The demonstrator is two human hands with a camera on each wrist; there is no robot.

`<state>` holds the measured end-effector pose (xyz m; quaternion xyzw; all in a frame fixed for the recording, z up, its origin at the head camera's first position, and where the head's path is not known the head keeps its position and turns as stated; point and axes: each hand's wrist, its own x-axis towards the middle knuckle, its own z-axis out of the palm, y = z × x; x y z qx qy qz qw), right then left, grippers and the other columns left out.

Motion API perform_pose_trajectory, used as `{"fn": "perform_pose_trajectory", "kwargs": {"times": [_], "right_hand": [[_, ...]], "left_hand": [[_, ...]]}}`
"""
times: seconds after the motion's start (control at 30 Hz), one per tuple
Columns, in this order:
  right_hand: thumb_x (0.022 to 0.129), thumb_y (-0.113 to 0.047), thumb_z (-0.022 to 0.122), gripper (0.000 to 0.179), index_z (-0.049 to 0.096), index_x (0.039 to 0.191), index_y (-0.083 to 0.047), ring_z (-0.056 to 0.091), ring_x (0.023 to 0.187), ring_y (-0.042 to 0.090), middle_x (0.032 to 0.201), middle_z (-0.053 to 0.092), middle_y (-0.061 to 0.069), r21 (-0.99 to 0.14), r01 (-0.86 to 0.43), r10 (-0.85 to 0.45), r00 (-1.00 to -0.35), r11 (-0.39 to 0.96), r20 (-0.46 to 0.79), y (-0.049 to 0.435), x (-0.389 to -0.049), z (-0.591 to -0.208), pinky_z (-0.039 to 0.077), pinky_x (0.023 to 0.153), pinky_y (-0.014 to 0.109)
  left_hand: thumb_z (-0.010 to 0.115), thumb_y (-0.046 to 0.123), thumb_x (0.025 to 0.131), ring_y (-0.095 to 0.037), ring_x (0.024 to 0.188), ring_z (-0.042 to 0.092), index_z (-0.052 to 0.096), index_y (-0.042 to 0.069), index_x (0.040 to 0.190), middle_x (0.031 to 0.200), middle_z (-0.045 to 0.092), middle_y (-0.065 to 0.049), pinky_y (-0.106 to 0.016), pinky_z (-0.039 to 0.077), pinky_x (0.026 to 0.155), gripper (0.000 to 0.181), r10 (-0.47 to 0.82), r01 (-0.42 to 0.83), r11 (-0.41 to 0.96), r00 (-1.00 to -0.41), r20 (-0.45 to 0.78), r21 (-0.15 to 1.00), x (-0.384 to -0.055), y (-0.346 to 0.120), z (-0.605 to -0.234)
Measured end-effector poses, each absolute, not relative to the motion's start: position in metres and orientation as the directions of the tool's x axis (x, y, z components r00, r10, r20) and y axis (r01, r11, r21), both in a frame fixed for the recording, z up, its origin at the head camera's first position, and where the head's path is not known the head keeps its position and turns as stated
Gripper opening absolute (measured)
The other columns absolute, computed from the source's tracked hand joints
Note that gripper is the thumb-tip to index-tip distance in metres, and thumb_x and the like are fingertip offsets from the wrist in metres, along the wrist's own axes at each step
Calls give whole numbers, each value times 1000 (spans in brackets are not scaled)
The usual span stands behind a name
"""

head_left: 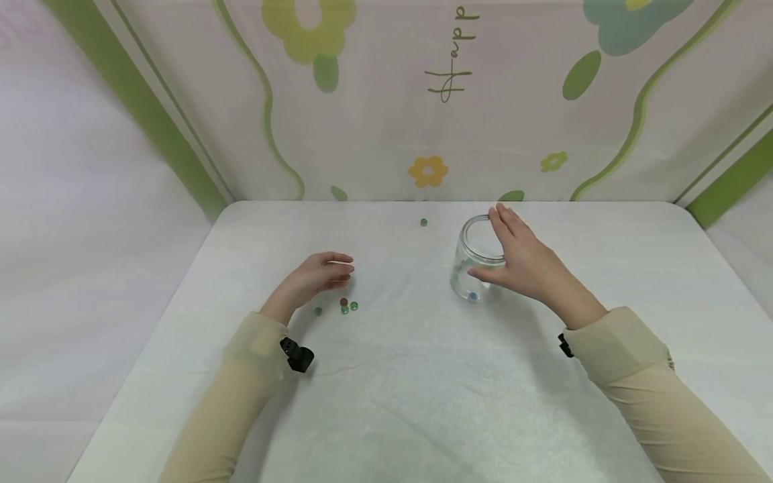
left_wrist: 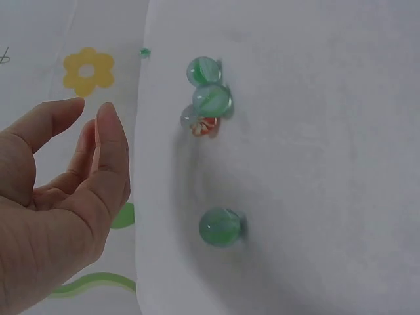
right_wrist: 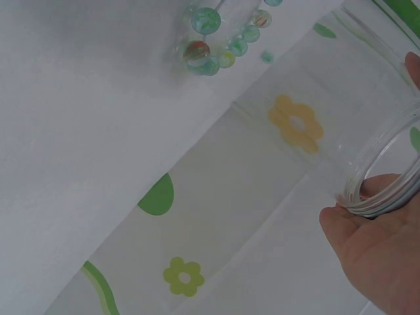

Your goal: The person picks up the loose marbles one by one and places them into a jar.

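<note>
In the head view my left hand [head_left: 317, 274] hovers over the left part of the table, fingers loosely bent and holding nothing. Below it lie several glass marbles: a red-brown marble [head_left: 343, 302] beside two green marbles [head_left: 353, 306], and a separate green marble [head_left: 318, 311]. My right hand [head_left: 531, 265] holds a clear glass jar [head_left: 461, 272] near its rim, thumb at the front and fingers along the right side. A blue marble [head_left: 473, 296] shows at the jar's base. The right wrist view shows several marbles [right_wrist: 206, 21], seemingly through the jar's glass.
One more green marble [head_left: 424, 222] lies near the far edge of the white table [head_left: 398, 402]. Behind the table hangs a patterned cloth [head_left: 374, 121] with flowers. Dark wrist cameras [head_left: 298, 355] sit at the sleeves.
</note>
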<state>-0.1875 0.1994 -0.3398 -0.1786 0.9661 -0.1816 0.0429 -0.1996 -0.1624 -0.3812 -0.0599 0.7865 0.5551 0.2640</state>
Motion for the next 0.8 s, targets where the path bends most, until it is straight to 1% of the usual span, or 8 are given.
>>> {"fn": "perform_pose_trajectory", "kwargs": {"times": [0.2, 0.3, 0.4, 0.5, 0.63, 0.8], "right_hand": [[83, -50, 68, 106, 6, 152, 0, 8, 148, 38, 161, 3, 19, -366, -330, -364, -931, 870, -24, 199, -186, -339, 26, 113, 63], [83, -49, 69, 106, 6, 152, 1, 8, 148, 39, 161, 4, 20, -363, -334, -366, -931, 870, -19, 199, -186, -338, 26, 113, 63], [83, -47, 69, 105, 7, 152, 3, 10, 147, 40, 160, 5, 21, -360, -341, -370, -929, 869, -13, 198, -186, -338, 27, 112, 63], [83, -45, 70, 104, 8, 151, 4, 11, 146, 41, 160, 6, 23, -356, -346, -373, -928, 868, -7, 198, -185, -337, 27, 112, 63], [83, -45, 69, 104, 8, 151, 3, 11, 146, 41, 160, 5, 22, -356, -346, -373, -928, 868, -7, 198, -185, -337, 27, 112, 63], [83, -46, 69, 104, 7, 152, 3, 10, 147, 41, 160, 5, 22, -358, -345, -373, -928, 868, -10, 198, -185, -338, 27, 112, 63]], "left_hand": [[53, 17, 98, -15, 106, 57, 44, 0, 138, 121, 54, -10, -29, 47, 102, 44, 187, -383, 422, -850, -493, 822, -195, -175, -390], [53, 18, 98, -15, 104, 57, 45, 0, 136, 120, 56, -10, -29, 48, 99, 43, 189, -379, 445, -846, -498, 811, -194, -180, -394], [53, 20, 98, -15, 103, 58, 46, 0, 136, 121, 57, -12, -28, 49, 97, 43, 193, -362, 478, -846, -498, 800, -193, -184, -397], [53, 22, 98, -12, 98, 59, 48, 0, 134, 120, 60, -12, -26, 49, 93, 43, 196, -333, 522, -849, -490, 785, -192, -187, -401], [54, 24, 97, -9, 89, 58, 51, 0, 132, 113, 63, -9, -24, 50, 86, 42, 213, -294, 573, -848, -486, 765, -191, -189, -404], [55, 24, 96, -8, 84, 59, 51, -1, 130, 105, 67, -6, -23, 51, 82, 42, 240, -278, 585, -838, -490, 762, -189, -189, -404]]}}
